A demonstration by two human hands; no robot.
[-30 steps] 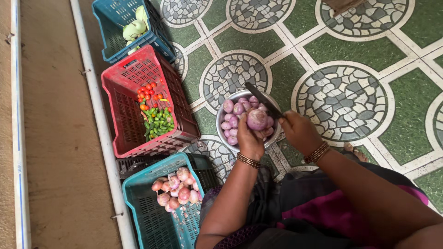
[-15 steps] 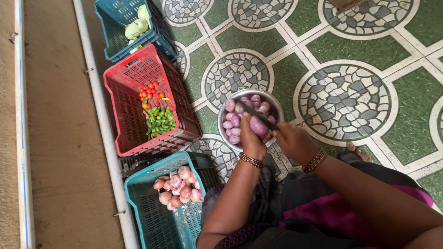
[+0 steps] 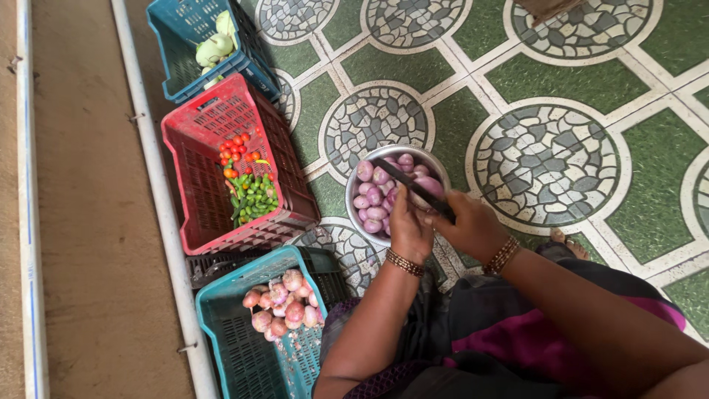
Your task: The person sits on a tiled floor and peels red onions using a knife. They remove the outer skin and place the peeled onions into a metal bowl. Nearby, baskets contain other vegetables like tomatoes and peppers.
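Over a steel bowl (image 3: pixel 354 193) of peeled purple onions on the patterned green and grey tile floor (image 3: pixel 583 81), the person's two hands work close together, almost touching. The left hand (image 3: pixel 408 230), a beaded bangle at its wrist, is cupped around one peeled onion (image 3: pixel 428 186) and holds it above the bowl's near rim. The right hand (image 3: pixel 473 225), also with a bangle, is closed around the handle of a dark-bladed knife (image 3: pixel 410 185), whose blade lies slantwise across the onion and points up and away over the bowl. How deep the edge sits in the onion cannot be told. Left of the bowl stands a red plastic crate (image 3: pixel 199 133) holding small red tomatoes (image 3: pixel 235 148) and green chillies (image 3: pixel 255 196). Nearer the person, a teal crate (image 3: pixel 221 340) holds unpeeled pinkish onions (image 3: pixel 284 307) with loose skins scattered below them; it sits partly on a black crate (image 3: pixel 214 266). Farther off, a blue crate (image 3: pixel 185 37) holds pale green vegetables (image 3: pixel 214 48). A white pipe (image 3: pixel 159 214) runs along the crates' left side, against a brown concrete strip (image 3: pixel 81 222). The person's lap is covered in dark cloth with magenta patches (image 3: pixel 509 340).
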